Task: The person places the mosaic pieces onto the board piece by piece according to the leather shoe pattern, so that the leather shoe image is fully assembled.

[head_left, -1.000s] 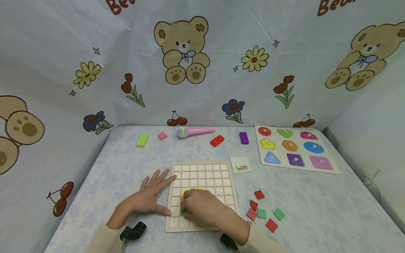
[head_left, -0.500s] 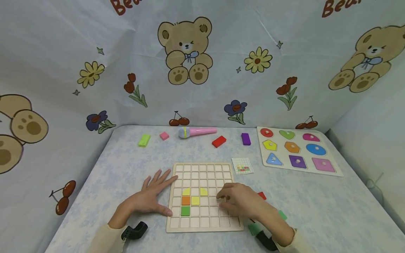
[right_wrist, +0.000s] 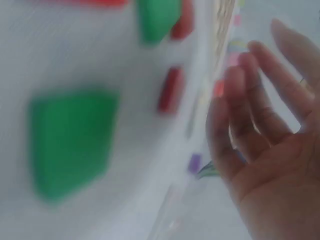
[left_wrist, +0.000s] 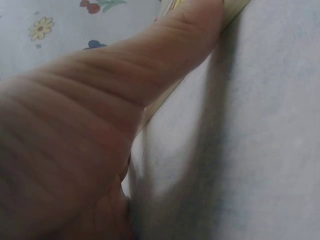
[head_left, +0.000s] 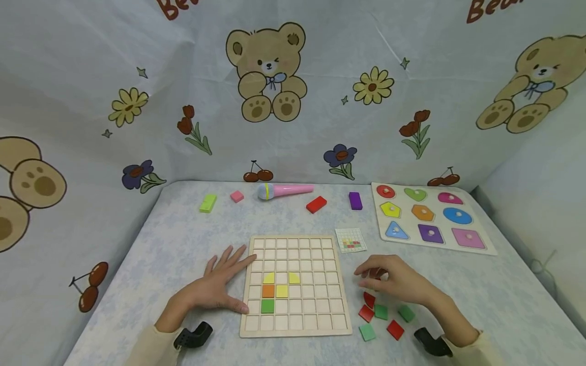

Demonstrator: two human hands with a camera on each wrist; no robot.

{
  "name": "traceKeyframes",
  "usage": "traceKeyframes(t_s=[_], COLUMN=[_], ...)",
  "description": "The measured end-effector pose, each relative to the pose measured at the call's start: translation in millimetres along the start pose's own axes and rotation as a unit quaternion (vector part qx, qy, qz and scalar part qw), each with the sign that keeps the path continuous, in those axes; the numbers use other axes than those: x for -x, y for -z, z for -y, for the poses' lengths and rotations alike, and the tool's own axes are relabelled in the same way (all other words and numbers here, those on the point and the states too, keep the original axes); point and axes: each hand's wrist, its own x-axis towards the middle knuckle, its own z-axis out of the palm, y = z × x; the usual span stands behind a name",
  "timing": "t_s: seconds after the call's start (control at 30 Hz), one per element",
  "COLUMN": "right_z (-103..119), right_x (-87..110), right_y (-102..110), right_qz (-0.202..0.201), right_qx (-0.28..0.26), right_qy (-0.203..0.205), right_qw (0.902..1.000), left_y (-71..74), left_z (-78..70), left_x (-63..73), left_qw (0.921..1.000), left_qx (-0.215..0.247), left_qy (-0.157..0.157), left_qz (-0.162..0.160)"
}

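My left hand (head_left: 220,284) lies with fingers spread at the left edge of the wooden grid board (head_left: 316,331); its thumb (left_wrist: 165,55) reaches the frame in the left wrist view. In the grid sit an orange tile (head_left: 268,291), a green tile (head_left: 267,306), a yellow square tile (head_left: 282,291) and two cut-cornered yellow tiles (head_left: 294,278). To the right of the board, my right hand (head_left: 396,277) hovers above loose tiles, fingers loosely bent and holding nothing in the right wrist view. Below it lie red tiles (head_left: 396,330) and green tiles (head_left: 367,332).
A small pattern card (head_left: 351,240) lies at the board's upper right corner. Behind are a toy microphone (head_left: 288,190), a red block (head_left: 316,204), a purple block (head_left: 355,201), a lime block (head_left: 208,203) and a pink block (head_left: 236,196). A shape puzzle board (head_left: 435,238) stands back right.
My right hand has withdrawn from the grid and moved right, over the loose tiles. The green tile it covered in the grid now shows. My left hand has stayed in place.
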Motion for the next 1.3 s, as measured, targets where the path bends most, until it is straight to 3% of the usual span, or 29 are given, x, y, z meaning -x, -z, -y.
traceKeyframes(t_s=[0.23,0.7,1.03,1.3], right_z=[-21,-51,-53,-35], right_x=[9.7,14.1,12.5,2.9], right_y=[18,23,15,10], right_qz=[0.052,0.086,0.054,0.011], right_qx=[-0.068,-0.118,-0.047,0.033], right_qy=[-0.042,-0.086,-0.079,-0.062], right_qw=[0.9955,0.9855,0.9943,0.9975], left_y=[0.4,0.3,0.5,-0.1], left_z=[-0.3,1.4,0.5,0.9], left_x=[1.2,0.3,0.4,0.0], left_qw=[1.0000,1.0000,1.0000,1.0000], left_qx=[-0.002,-0.002,-0.002,0.000], left_qy=[0.000,0.003,0.002,-0.001], left_qz=[-0.001,-0.001,-0.003,-0.002])
